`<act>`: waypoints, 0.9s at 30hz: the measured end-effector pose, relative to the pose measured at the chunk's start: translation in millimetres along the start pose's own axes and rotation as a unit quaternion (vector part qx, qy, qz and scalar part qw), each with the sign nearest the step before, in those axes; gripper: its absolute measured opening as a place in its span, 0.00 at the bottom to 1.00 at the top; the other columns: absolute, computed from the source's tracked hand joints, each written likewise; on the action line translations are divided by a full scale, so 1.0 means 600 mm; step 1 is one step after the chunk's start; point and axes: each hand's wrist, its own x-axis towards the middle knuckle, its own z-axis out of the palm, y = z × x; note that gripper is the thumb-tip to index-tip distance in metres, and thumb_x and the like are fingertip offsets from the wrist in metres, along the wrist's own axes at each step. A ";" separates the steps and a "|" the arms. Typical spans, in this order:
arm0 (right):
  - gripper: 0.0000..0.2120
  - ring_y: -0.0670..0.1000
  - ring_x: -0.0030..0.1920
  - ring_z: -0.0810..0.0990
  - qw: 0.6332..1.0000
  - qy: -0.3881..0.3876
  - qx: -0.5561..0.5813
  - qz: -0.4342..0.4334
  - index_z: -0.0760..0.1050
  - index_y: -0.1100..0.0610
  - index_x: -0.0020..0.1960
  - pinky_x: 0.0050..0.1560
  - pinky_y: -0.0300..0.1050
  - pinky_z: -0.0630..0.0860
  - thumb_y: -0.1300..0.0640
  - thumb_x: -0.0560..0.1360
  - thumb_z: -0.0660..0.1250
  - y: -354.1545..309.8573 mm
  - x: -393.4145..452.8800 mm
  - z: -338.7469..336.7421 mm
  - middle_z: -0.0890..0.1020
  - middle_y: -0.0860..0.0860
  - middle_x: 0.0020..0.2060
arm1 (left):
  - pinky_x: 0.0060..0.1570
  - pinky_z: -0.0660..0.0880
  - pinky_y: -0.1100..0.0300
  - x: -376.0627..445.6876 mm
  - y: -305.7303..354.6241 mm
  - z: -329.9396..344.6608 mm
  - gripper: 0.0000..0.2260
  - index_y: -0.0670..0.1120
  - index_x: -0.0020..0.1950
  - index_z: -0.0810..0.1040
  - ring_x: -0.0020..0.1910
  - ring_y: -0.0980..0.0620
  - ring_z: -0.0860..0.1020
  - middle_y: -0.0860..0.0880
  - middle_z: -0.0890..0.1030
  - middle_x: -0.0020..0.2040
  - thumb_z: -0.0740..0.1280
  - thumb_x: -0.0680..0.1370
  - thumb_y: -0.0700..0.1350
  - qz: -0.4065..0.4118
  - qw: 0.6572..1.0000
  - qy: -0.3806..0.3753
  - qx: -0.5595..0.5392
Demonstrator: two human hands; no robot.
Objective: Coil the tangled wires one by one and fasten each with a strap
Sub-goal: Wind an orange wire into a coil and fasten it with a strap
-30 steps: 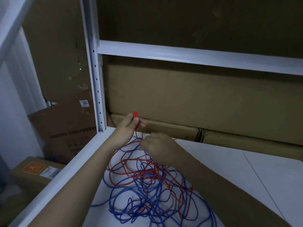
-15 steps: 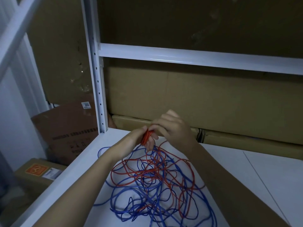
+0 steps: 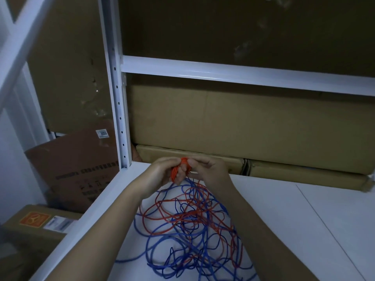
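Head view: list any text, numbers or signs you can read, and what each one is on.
"3055": white sticker on the leaning cardboard box.
Dark printed line and symbols on that box: too blurred to read.
Orange label with a circular emblem, on the lower box: no legible words.
White label beside it: too small to read.

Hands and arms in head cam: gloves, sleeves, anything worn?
Both bare. Left hand and right hand: no gloves, no rings visible. Both forearms are uncovered up to the frame edge: no sleeves, watch or bands in view.

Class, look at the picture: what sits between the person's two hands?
In the head view, a small red wire coil sits between the left hand and right hand, both gripping it.
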 end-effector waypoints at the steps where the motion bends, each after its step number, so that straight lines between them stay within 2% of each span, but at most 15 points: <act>1: 0.09 0.48 0.44 0.84 1.000 0.018 -0.017 -0.004 0.81 0.56 0.47 0.44 0.40 0.80 0.66 0.77 0.64 0.007 -0.002 0.004 0.85 0.49 0.41 | 0.38 0.69 0.60 0.005 -0.005 -0.004 0.13 0.38 0.41 0.73 0.29 0.53 0.71 0.47 0.72 0.30 0.54 0.81 0.39 -0.016 1.000 -0.003 -0.016; 3: 0.11 0.50 0.46 0.84 0.996 0.065 -0.064 -0.013 0.82 0.50 0.44 0.48 0.46 0.81 0.64 0.77 0.66 0.021 -0.004 0.011 0.85 0.47 0.41 | 0.37 0.71 0.63 0.015 -0.019 -0.012 0.12 0.37 0.45 0.75 0.33 0.53 0.72 0.47 0.75 0.33 0.55 0.82 0.39 -0.051 0.998 0.013 -0.040; 5: 0.14 0.50 0.46 0.84 0.990 0.104 -0.098 -0.004 0.81 0.44 0.40 0.52 0.50 0.80 0.62 0.76 0.67 0.033 -0.003 0.018 0.84 0.44 0.39 | 0.38 0.73 0.65 0.019 -0.030 -0.017 0.14 0.38 0.43 0.76 0.36 0.52 0.75 0.50 0.78 0.32 0.56 0.83 0.41 -0.043 0.996 0.045 0.066; 7: 0.17 0.47 0.44 0.84 0.986 0.123 -0.114 0.001 0.80 0.40 0.38 0.51 0.48 0.80 0.62 0.77 0.67 0.038 -0.009 0.023 0.84 0.40 0.36 | 0.40 0.71 0.69 0.011 -0.033 -0.011 0.14 0.39 0.43 0.75 0.36 0.58 0.76 0.50 0.78 0.34 0.56 0.83 0.43 0.037 0.978 0.017 0.206; 8: 0.17 0.46 0.43 0.84 0.984 0.128 -0.120 -0.011 0.81 0.41 0.39 0.50 0.46 0.80 0.62 0.77 0.66 0.040 -0.013 0.024 0.84 0.40 0.36 | 0.40 0.70 0.71 0.006 -0.032 -0.006 0.14 0.40 0.43 0.75 0.35 0.60 0.75 0.50 0.77 0.35 0.55 0.83 0.42 0.070 0.970 0.005 0.234; 12: 0.12 0.42 0.42 0.83 0.980 0.162 -0.099 -0.052 0.82 0.50 0.45 0.45 0.35 0.78 0.65 0.77 0.65 0.038 -0.030 0.024 0.84 0.40 0.38 | 0.40 0.69 0.71 0.004 -0.029 0.005 0.12 0.44 0.42 0.74 0.34 0.61 0.74 0.50 0.75 0.35 0.56 0.83 0.42 0.101 0.967 -0.008 0.235; 15: 0.15 0.40 0.41 0.83 0.974 0.198 -0.103 -0.048 0.80 0.45 0.43 0.45 0.33 0.77 0.64 0.77 0.65 0.040 -0.043 0.018 0.83 0.36 0.35 | 0.46 0.72 0.65 0.011 -0.035 0.007 0.13 0.42 0.44 0.77 0.39 0.57 0.77 0.49 0.78 0.37 0.58 0.82 0.45 0.044 0.983 -0.041 0.173; 17: 0.14 0.39 0.42 0.82 0.967 0.212 -0.137 -0.042 0.80 0.43 0.42 0.45 0.33 0.77 0.63 0.77 0.66 0.045 -0.057 0.013 0.83 0.36 0.36 | 0.58 0.72 0.57 0.021 -0.042 0.000 0.14 0.40 0.54 0.80 0.52 0.52 0.79 0.46 0.82 0.49 0.60 0.81 0.48 -0.029 0.987 -0.060 0.146; 19: 0.11 0.38 0.44 0.81 0.963 0.213 -0.159 -0.033 0.81 0.47 0.44 0.46 0.31 0.76 0.62 0.77 0.66 0.051 -0.072 0.009 0.83 0.38 0.39 | 0.64 0.69 0.56 0.029 -0.047 0.000 0.14 0.44 0.60 0.79 0.60 0.52 0.76 0.50 0.79 0.59 0.61 0.80 0.49 -0.092 0.982 -0.065 0.152; 22: 0.11 0.39 0.44 0.82 0.957 0.235 -0.167 -0.016 0.81 0.47 0.45 0.47 0.33 0.77 0.62 0.77 0.66 0.059 -0.091 -0.006 0.83 0.38 0.40 | 0.58 0.68 0.60 0.034 -0.052 0.022 0.10 0.53 0.50 0.78 0.53 0.57 0.76 0.52 0.78 0.53 0.58 0.82 0.52 -0.092 0.966 -0.107 0.217; 25: 0.12 0.43 0.44 0.83 0.949 0.266 -0.171 -0.006 0.82 0.45 0.44 0.51 0.41 0.79 0.61 0.77 0.66 0.055 -0.097 -0.031 0.85 0.41 0.40 | 0.45 0.66 0.69 0.039 -0.055 0.063 0.15 0.48 0.51 0.74 0.47 0.55 0.73 0.50 0.74 0.45 0.52 0.83 0.53 -0.023 0.921 -0.095 0.376; 27: 0.10 0.44 0.45 0.83 0.942 0.270 -0.196 -0.026 0.82 0.48 0.46 0.51 0.45 0.79 0.61 0.78 0.65 0.049 -0.101 -0.049 0.85 0.41 0.41 | 0.39 0.66 0.67 0.047 -0.056 0.092 0.16 0.44 0.50 0.73 0.46 0.49 0.75 0.51 0.73 0.41 0.50 0.84 0.51 0.026 0.902 -0.070 0.425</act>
